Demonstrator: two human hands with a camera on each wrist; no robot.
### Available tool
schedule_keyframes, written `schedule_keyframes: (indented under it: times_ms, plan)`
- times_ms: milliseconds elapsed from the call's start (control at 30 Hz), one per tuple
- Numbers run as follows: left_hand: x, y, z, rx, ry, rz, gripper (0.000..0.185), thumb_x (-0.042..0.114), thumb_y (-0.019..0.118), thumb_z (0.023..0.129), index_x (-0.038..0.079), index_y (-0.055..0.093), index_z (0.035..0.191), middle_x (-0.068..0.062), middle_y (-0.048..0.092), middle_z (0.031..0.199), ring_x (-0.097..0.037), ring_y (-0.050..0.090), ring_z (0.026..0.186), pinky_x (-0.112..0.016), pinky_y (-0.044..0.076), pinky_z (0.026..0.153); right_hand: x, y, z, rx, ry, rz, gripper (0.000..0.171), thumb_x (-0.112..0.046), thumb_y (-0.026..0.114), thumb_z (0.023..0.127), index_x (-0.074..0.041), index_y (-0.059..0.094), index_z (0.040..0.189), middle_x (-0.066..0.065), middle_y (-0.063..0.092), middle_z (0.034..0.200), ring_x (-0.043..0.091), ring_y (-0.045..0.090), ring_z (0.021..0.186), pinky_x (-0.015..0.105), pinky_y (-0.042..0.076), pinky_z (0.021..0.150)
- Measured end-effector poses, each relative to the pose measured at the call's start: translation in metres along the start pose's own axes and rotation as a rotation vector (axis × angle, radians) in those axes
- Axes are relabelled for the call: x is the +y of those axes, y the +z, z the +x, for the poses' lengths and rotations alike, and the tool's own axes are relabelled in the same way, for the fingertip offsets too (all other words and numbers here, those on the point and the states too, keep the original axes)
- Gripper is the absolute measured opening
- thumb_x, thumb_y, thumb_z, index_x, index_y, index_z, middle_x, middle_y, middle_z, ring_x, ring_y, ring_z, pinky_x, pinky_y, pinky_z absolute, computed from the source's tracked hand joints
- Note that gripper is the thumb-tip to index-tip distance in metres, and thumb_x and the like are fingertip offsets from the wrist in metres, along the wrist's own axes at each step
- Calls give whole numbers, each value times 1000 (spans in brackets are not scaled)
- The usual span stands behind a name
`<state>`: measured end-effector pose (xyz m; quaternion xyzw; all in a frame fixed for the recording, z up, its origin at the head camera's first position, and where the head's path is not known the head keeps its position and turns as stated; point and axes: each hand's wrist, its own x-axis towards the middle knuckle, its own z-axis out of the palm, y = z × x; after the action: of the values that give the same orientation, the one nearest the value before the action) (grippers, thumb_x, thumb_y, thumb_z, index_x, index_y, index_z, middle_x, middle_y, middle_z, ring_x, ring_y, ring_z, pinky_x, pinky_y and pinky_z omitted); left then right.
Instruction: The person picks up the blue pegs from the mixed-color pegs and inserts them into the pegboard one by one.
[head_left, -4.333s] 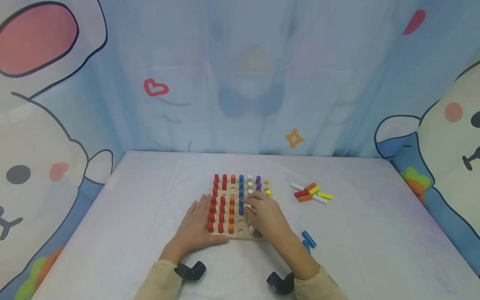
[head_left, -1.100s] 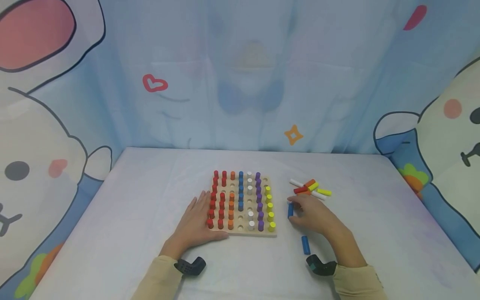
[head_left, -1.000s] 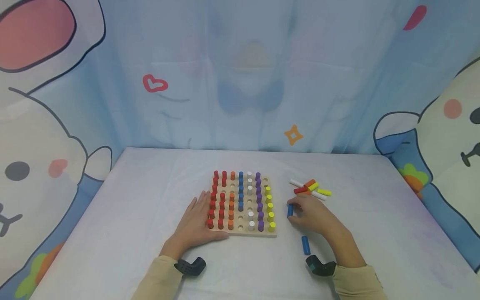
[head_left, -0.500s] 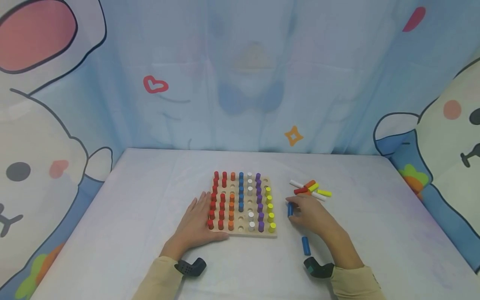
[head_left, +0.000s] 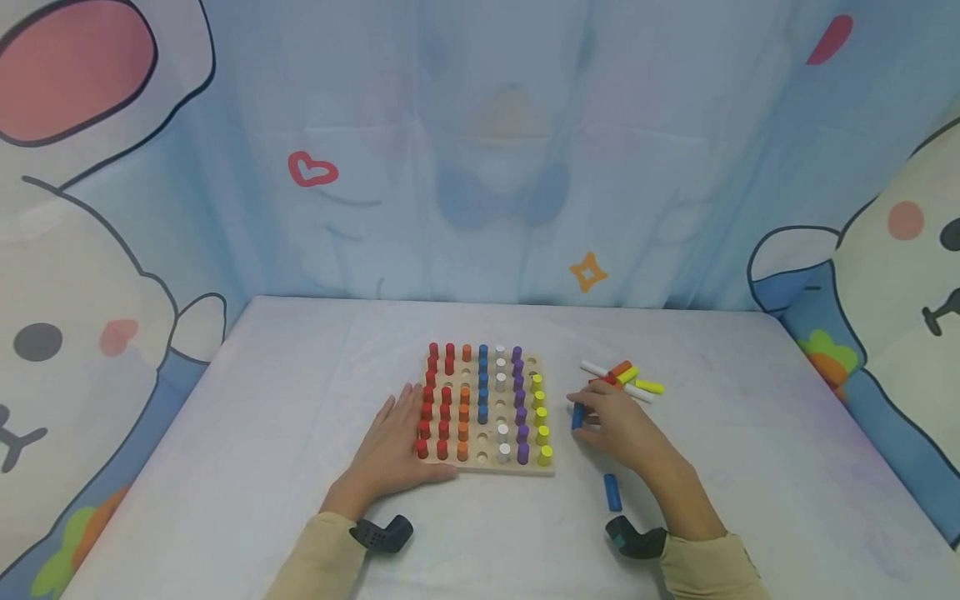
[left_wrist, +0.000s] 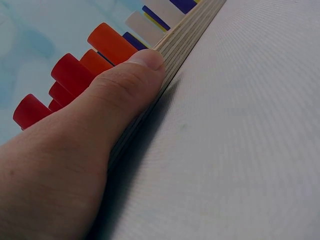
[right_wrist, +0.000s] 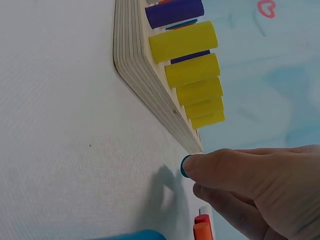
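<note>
A wooden pegboard (head_left: 525,469) stands on the table, with columns of red, orange, blue, white, purple and yellow pegs upright in it and some bare holes. My left hand (head_left: 390,446) lies along its left side, fingers straight. In the left wrist view, the left thumb (left_wrist: 120,90) presses the board's front edge. To the right of the board, my right hand (head_left: 622,425) pinches a blue peg (head_left: 577,416) between thumb and fingers. Only the peg's tip (right_wrist: 185,166) shows in the right wrist view. A second blue peg (head_left: 612,492) lies on the table near the right wrist.
Behind the right hand lies a small heap of loose pegs: white (head_left: 594,368), orange (head_left: 620,367), yellow (head_left: 648,387) and red, partly hidden by the hand. A white cloth (head_left: 750,433) covers the table. A printed curtain (head_left: 487,208) hangs behind it.
My right hand has gone from over the board to its right side and taken one of two blue pegs. Within the last second it shifts slightly left with the peg. The left hand stays put.
</note>
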<state>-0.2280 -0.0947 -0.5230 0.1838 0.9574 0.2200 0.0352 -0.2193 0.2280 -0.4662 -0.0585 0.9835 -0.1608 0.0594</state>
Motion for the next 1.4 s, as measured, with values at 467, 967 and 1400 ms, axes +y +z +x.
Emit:
schedule_keyframes:
  times_ms: [467, 967, 1400]
  plan:
    - [1, 0, 0, 3, 3, 1, 125, 79, 65, 62, 10, 13, 153, -5, 16, 160, -19, 7, 149, -44, 9, 122, -5, -3, -3, 80, -80, 14, 19, -8, 80, 75, -12, 74, 92, 1, 58, 91, 14, 54, 81, 33, 57, 78]
    - [1, -1, 0, 2, 1, -2, 126, 78, 65, 62, 11, 11, 154, -4, 15, 161, -18, 6, 149, -43, 8, 122, -22, -11, -12, 196, -130, 14, 33, -4, 74, 80, -7, 69, 112, 6, 67, 101, 20, 65, 91, 36, 58, 81]
    - [0, 1, 1, 4, 1, -4, 125, 79, 65, 62, 11, 13, 153, -4, 17, 160, -19, 7, 149, -44, 9, 122, -45, -17, -21, 326, -160, 51, 25, -8, 75, 81, -12, 71, 105, 1, 67, 102, 17, 65, 92, 33, 59, 79]
